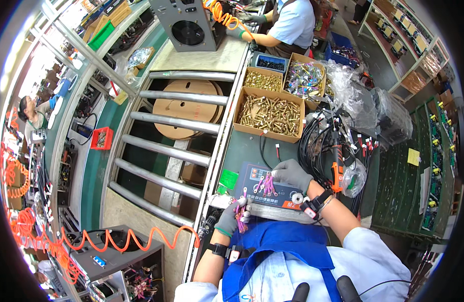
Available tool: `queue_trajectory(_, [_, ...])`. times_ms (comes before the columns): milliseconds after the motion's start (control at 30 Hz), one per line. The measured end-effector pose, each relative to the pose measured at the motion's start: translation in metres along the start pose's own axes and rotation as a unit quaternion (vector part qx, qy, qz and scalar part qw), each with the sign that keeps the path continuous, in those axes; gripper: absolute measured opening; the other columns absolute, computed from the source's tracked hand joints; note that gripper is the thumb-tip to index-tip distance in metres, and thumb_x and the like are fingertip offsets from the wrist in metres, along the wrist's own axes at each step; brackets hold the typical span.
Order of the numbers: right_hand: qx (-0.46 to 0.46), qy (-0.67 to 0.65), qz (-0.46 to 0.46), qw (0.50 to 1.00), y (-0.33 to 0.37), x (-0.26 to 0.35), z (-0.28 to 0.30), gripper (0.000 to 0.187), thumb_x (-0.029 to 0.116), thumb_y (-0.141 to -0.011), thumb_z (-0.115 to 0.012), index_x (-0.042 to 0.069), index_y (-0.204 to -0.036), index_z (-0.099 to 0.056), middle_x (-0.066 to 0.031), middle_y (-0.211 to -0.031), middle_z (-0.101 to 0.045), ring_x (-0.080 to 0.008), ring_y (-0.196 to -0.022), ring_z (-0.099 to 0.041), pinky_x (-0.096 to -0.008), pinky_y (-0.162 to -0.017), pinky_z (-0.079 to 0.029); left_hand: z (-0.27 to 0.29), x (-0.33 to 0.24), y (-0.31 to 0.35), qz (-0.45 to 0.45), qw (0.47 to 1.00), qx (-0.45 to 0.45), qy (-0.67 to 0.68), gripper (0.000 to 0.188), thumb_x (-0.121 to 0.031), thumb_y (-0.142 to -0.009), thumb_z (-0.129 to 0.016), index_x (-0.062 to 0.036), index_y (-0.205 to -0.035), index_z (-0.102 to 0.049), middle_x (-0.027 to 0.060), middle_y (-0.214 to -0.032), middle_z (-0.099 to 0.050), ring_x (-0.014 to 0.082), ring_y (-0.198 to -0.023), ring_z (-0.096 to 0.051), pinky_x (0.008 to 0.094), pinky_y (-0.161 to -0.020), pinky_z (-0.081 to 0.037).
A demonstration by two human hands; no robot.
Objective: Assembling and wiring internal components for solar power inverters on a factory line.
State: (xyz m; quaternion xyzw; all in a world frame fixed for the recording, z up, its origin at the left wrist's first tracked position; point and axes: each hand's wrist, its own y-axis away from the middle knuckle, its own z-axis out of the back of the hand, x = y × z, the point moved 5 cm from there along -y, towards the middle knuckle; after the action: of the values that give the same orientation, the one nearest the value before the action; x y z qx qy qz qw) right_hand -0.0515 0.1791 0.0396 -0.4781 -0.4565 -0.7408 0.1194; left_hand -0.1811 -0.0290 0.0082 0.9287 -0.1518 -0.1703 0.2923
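My left hand [228, 219], in a grey glove, is closed around a bundle of short pink wires [241, 221] with metal ring terminals, close to my apron. Another bunch of pink leads [267, 186] hangs from the fingers of my gloved right hand [293, 174]. This bunch is over a dark blue control panel [262, 199] lying at the bench's front edge. Just left of the panel is a bright green piece [228, 179]. An orange-handled tool [337, 168] and coiled black cables [312, 138] are to the right of my right hand.
Beyond the panel stands a cardboard box [264, 132] of brass-coloured fasteners, with smaller boxes behind. A roller conveyor [164, 157] runs along the left, with a grey machine case [184, 25] at its far end. A co-worker [292, 25] works at the back. An orange coiled hose [136, 239] crosses lower left.
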Motion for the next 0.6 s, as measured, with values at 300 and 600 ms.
queue_trajectory(300, [-0.051, 0.275, 0.02, 0.96, -0.001, 0.003, -0.012, 0.031, 0.032, -0.073, -0.066, 0.009, -0.092, -0.073, -0.0169, -0.085, -0.07, -0.0303, -0.078, -0.067, -0.0387, -0.074, -0.051, -0.004, 0.003, -0.001, 0.022, 1.0, -0.003, -0.017, 0.025, -0.026, -0.095, -0.053, -0.0042, -0.106, -0.056, 0.0047, -0.08, -0.061, 0.0116, -0.054, -0.053, 0.0229, -0.043, -0.04])
queue_trajectory(600, [0.16, 0.142, 0.043, 0.976, 0.023, 0.017, -0.053, 0.035, 0.039, -0.083, -0.065, 0.006, -0.094, -0.072, -0.0089, -0.079, -0.069, -0.0159, -0.076, -0.063, -0.0328, -0.069, -0.048, -0.044, 0.0, -0.005, 0.002, 0.989, 0.027, -0.146, 0.021, -0.023, -0.093, -0.059, -0.0037, -0.1, -0.06, 0.0056, -0.073, -0.062, 0.0112, -0.05, -0.057, 0.0221, -0.038, -0.043])
